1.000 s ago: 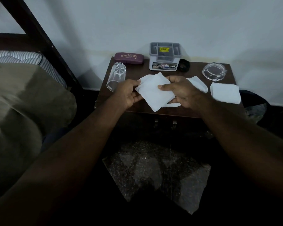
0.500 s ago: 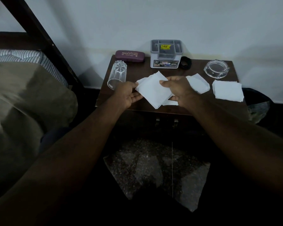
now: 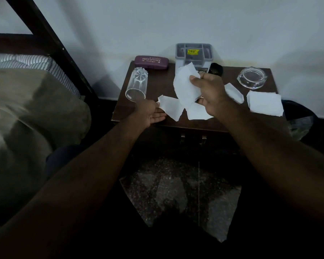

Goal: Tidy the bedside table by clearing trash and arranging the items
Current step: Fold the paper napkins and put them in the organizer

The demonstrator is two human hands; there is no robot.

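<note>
On the dark wooden bedside table (image 3: 158,82) lie several white tissues. My right hand (image 3: 209,96) grips one tissue (image 3: 185,86) and holds it up above the table's middle. Palm up at the front left edge, my left hand (image 3: 151,114) touches the corner of a flat tissue (image 3: 171,108) with straight fingers. Another tissue (image 3: 197,113) lies partly under my right hand. Two more tissues sit to the right, a small one (image 3: 234,93) and a square one (image 3: 264,103).
A clear drinking glass (image 3: 136,86) lies on its side at the table's left. At the back stand a maroon glasses case (image 3: 151,61), a grey organiser (image 3: 194,55) and a small black object (image 3: 216,69). A glass dish (image 3: 252,78) sits back right. A bin with a bag (image 3: 297,121) is right, a bed (image 3: 26,101) left.
My left hand let go of the tissue both hands held and dropped to the table's front edge. My right hand lifted that tissue up and back.
</note>
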